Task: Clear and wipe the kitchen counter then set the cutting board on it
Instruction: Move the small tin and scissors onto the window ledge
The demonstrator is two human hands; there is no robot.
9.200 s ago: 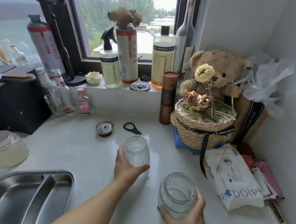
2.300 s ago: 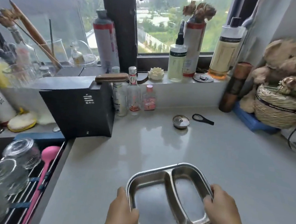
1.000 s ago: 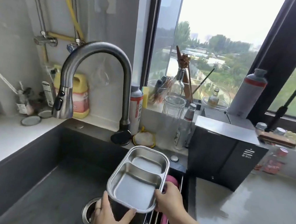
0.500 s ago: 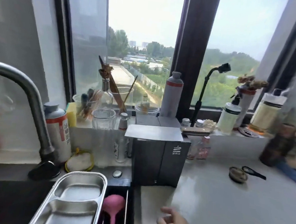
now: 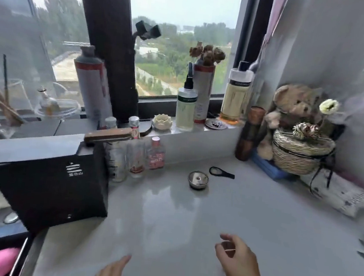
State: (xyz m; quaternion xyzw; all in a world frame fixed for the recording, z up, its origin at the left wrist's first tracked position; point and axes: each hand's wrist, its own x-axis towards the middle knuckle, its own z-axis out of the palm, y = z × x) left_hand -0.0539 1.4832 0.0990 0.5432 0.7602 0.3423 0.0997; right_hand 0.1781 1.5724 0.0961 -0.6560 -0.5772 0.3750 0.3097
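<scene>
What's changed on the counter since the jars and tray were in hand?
The glass jars and steel tray have left the counter; the tray was carried left to the sink rack and released. Now the left hand and right hand hover empty. The round tin, bottle opener and basket stayed put.

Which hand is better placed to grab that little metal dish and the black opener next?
Likely the right. The right hand is empty, reaches further onto the counter and sits nearer the dish and opener. The left hand is empty too, but lower, at the picture's edge.
</scene>
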